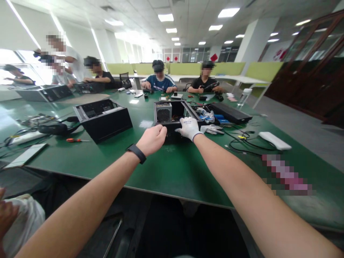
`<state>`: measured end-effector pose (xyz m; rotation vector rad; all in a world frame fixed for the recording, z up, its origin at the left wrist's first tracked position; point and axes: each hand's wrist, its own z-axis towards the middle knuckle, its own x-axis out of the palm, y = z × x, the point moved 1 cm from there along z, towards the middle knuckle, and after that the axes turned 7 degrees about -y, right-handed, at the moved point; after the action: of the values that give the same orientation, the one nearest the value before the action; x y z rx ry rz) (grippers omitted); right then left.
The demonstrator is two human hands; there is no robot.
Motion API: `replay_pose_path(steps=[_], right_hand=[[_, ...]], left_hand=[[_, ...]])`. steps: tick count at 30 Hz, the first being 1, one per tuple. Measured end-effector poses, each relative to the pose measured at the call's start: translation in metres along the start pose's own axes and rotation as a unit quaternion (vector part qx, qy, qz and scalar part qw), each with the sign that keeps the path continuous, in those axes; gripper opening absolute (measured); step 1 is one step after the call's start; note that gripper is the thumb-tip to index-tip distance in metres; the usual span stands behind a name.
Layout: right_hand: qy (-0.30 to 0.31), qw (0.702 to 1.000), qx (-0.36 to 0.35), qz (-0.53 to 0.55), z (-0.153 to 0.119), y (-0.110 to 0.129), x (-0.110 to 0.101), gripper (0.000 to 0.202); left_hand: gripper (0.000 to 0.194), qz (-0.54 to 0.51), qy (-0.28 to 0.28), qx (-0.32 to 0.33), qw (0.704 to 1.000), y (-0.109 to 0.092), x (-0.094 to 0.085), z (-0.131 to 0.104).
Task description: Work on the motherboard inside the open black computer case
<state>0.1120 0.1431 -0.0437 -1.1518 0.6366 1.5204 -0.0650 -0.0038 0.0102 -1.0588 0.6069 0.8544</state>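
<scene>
An open black computer case [176, 126] stands on the green table ahead of me, with a grey power supply [163, 113] inside at its left. My left hand [153, 138], bare and with a black band at the wrist, is closed in a fist at the near left corner of the case. What its fingers hold, if anything, is hidden. A white glove covers my right hand [189, 128], which grips the near edge of the same case toward the right, fingers over the rim and thumb against the front.
Left stands a second black case [107, 123], near an orange screwdriver [73, 140]. On the right lie a loose glove [212, 129], black cables [242, 143], a white power strip [274, 141] and a flat black case [228, 113]. Several people sit across the table [129, 175].
</scene>
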Motion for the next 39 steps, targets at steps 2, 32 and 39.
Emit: replay_pose_path(steps=[2, 32, 39], right_hand=[[0.001, 1.000, 0.003, -0.004, 0.014, -0.001, 0.006, 0.043], [-0.033, 0.997, -0.025, 0.059, -0.237, 0.035, -0.094, 0.034], [-0.063, 0.989, -0.028, 0.131, -0.282, 0.036, -0.106, 0.033]], left_hand=[[0.036, -0.004, 0.009, -0.011, 1.000, 0.009, 0.003, -0.005], [0.033, 0.201, 0.273, 0.087, 0.937, -0.041, 0.053, 0.001], [0.047, 0.275, 0.338, 0.116, 0.893, -0.043, 0.063, -0.010]])
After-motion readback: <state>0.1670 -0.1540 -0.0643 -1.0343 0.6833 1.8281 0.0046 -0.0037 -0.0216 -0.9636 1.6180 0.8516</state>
